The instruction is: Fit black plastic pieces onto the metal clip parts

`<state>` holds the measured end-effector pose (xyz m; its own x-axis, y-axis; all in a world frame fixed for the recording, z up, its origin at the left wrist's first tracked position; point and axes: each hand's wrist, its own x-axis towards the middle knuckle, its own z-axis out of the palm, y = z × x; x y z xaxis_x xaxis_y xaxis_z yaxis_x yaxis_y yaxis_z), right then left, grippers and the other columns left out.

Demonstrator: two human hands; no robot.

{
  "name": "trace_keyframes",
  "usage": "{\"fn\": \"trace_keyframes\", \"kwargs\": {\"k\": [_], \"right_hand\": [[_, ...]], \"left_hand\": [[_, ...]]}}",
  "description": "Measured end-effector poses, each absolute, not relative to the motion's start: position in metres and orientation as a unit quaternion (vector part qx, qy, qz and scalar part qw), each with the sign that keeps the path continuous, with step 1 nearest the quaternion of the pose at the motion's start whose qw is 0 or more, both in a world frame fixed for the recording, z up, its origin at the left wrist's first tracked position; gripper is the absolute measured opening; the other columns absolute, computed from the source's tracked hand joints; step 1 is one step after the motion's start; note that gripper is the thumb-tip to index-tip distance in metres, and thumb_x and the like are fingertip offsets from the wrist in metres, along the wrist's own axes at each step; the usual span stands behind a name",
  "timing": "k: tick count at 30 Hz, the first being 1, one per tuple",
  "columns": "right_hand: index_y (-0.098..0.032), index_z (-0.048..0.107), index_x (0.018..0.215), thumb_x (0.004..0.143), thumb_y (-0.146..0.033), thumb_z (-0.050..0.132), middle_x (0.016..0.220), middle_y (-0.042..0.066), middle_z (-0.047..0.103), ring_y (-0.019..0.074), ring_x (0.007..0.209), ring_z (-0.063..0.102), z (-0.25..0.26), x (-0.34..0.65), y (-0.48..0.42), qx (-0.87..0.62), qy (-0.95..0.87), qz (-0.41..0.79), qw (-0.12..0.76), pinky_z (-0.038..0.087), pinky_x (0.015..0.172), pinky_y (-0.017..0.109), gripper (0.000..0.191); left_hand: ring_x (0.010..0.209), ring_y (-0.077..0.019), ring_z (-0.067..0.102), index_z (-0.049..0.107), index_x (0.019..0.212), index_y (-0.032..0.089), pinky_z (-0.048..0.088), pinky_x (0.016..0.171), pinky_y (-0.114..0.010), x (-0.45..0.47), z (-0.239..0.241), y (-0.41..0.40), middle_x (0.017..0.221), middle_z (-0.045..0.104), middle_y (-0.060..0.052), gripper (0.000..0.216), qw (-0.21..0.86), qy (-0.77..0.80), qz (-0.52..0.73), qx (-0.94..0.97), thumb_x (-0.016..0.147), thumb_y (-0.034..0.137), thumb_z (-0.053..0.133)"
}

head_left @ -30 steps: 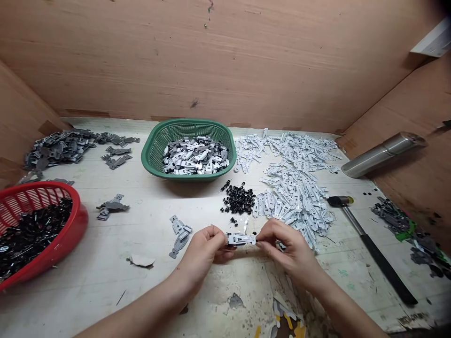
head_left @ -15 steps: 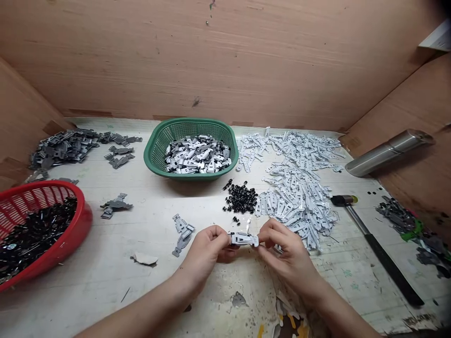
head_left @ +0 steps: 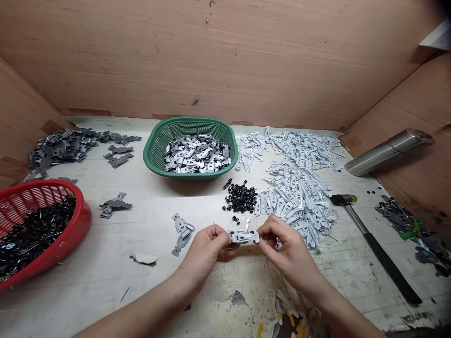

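Note:
A small white toy race car (head_left: 243, 237) is held level between my two hands, above the table's near middle. My left hand (head_left: 211, 244) grips its left end between thumb and fingers. At the other end, thumb and fingertips of my right hand (head_left: 282, 241) are pinched against the car's narrow tip, where a dark wheel shows. Just beyond the hands lies a heap of small black wheels (head_left: 242, 197). To its right spreads a large pile of white car bodies (head_left: 299, 192). Some grey chassis parts (head_left: 182, 230) lie left of my left hand.
A green basket (head_left: 150, 157) holds many white-and-black cars. On the left are a red basket (head_left: 84, 211) of black parts and a grey parts pile (head_left: 63, 148). A hammer (head_left: 384, 258) and a metal cylinder (head_left: 387, 152) are at right. Cardboard walls (head_left: 218, 61) enclose the table.
My right fingers have closed in slightly on the car's right end, and a dark wheel now shows there. My left hand keeps its grip with hardly any movement.

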<state>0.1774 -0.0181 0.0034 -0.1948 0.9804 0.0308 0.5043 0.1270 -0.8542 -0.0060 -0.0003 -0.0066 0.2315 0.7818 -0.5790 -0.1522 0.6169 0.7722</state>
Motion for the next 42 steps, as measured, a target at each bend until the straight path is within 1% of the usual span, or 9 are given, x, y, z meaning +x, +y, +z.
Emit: {"fn": "trace_keyframes", "kwargs": {"k": [7, 15, 20, 23, 28, 33, 35, 39, 42], "right_hand": [[-0.02, 0.047, 0.07, 0.077, -0.007, 0.045, 0.072, 0.0, 0.044, 0.0131, 0.063, 0.044, 0.006, 0.177, -0.018, -0.531, -0.707, 0.377, 0.276, 0.035, 0.052, 0.023, 0.015], [-0.02, 0.047, 0.074, 0.079, -0.006, 0.043, 0.075, 0.001, 0.046, 0.013, 0.065, 0.045, 0.006, 0.182, -0.009, -0.513, -0.736, 0.372, 0.241, 0.037, 0.055, 0.024, 0.016], [-0.02, 0.051, 0.085, 0.081, -0.008, 0.044, 0.078, 0.002, 0.05, 0.0134, 0.066, 0.048, 0.01, 0.186, -0.006, -0.502, -0.747, 0.357, 0.25, 0.04, 0.057, 0.025, 0.014], [-0.021, 0.054, 0.088, 0.085, -0.012, 0.045, 0.079, 0.002, 0.052, 0.0136, 0.066, 0.05, 0.005, 0.186, 0.004, -0.51, -0.76, 0.325, 0.237, 0.04, 0.056, 0.025, 0.012], [-0.019, 0.053, 0.08, 0.078, -0.014, 0.057, 0.078, 0.002, 0.054, 0.0146, 0.067, 0.051, -0.018, 0.177, 0.023, -0.538, -0.793, 0.222, 0.183, 0.039, 0.056, 0.025, 0.007], [-0.018, 0.047, 0.072, 0.072, -0.001, 0.046, 0.077, 0.002, 0.051, 0.0144, 0.063, 0.048, -0.028, 0.171, 0.022, -0.564, -0.801, 0.154, 0.129, 0.036, 0.053, 0.025, 0.017], [-0.018, 0.048, 0.075, 0.073, 0.0, 0.045, 0.075, 0.003, 0.051, 0.0149, 0.063, 0.048, -0.024, 0.174, 0.017, -0.562, -0.8, 0.16, 0.139, 0.037, 0.054, 0.026, 0.018], [-0.019, 0.056, 0.088, 0.082, -0.007, 0.044, 0.08, 0.004, 0.055, 0.0147, 0.068, 0.053, -0.007, 0.185, 0.006, -0.526, -0.796, 0.238, 0.179, 0.041, 0.057, 0.025, 0.018], [-0.02, 0.057, 0.096, 0.085, -0.009, 0.042, 0.081, 0.005, 0.056, 0.0152, 0.069, 0.054, 0.002, 0.189, -0.005, -0.504, -0.795, 0.258, 0.217, 0.043, 0.057, 0.026, 0.022]], "left_hand": [[0.067, -0.0137, 0.059, 0.048, 0.06, 0.017, 0.048, 0.069, -0.028, -0.006, -0.007, 0.0, 0.066, 0.059, 0.0, 0.012, 0.726, 0.523, 0.326, 0.305, 0.068, 0.021, 0.056], [0.059, -0.0107, 0.055, 0.046, 0.059, 0.017, 0.047, 0.067, -0.026, -0.005, -0.006, -0.001, 0.062, 0.055, 0.003, 0.013, 0.733, 0.519, 0.325, 0.297, 0.066, 0.019, 0.056], [0.059, -0.0121, 0.057, 0.046, 0.058, 0.017, 0.046, 0.065, -0.026, -0.005, -0.008, -0.001, 0.061, 0.056, 0.002, 0.012, 0.731, 0.527, 0.323, 0.29, 0.065, 0.02, 0.056], [0.061, -0.013, 0.059, 0.047, 0.059, 0.017, 0.046, 0.067, -0.026, -0.005, -0.008, -0.001, 0.062, 0.057, 0.001, 0.011, 0.732, 0.528, 0.316, 0.293, 0.065, 0.02, 0.056], [0.061, -0.0125, 0.059, 0.046, 0.058, 0.017, 0.045, 0.065, -0.024, -0.006, -0.009, 0.0, 0.061, 0.058, 0.002, 0.012, 0.727, 0.536, 0.309, 0.297, 0.065, 0.021, 0.055], [0.06, -0.0111, 0.058, 0.046, 0.058, 0.017, 0.046, 0.064, -0.022, -0.006, -0.009, 0.001, 0.063, 0.059, 0.002, 0.011, 0.723, 0.541, 0.31, 0.297, 0.065, 0.02, 0.054], [0.06, -0.0112, 0.058, 0.046, 0.058, 0.017, 0.046, 0.065, -0.023, -0.006, -0.007, 0.001, 0.064, 0.059, 0.002, 0.012, 0.724, 0.541, 0.31, 0.294, 0.065, 0.02, 0.055], [0.06, -0.0127, 0.059, 0.047, 0.058, 0.018, 0.048, 0.069, -0.028, -0.006, -0.003, 0.002, 0.062, 0.057, 0.002, 0.013, 0.731, 0.537, 0.307, 0.289, 0.065, 0.021, 0.057], [0.061, -0.0131, 0.059, 0.048, 0.059, 0.018, 0.048, 0.068, -0.027, -0.006, -0.004, 0.001, 0.064, 0.06, 0.001, 0.013, 0.73, 0.536, 0.311, 0.288, 0.064, 0.022, 0.058]]}}
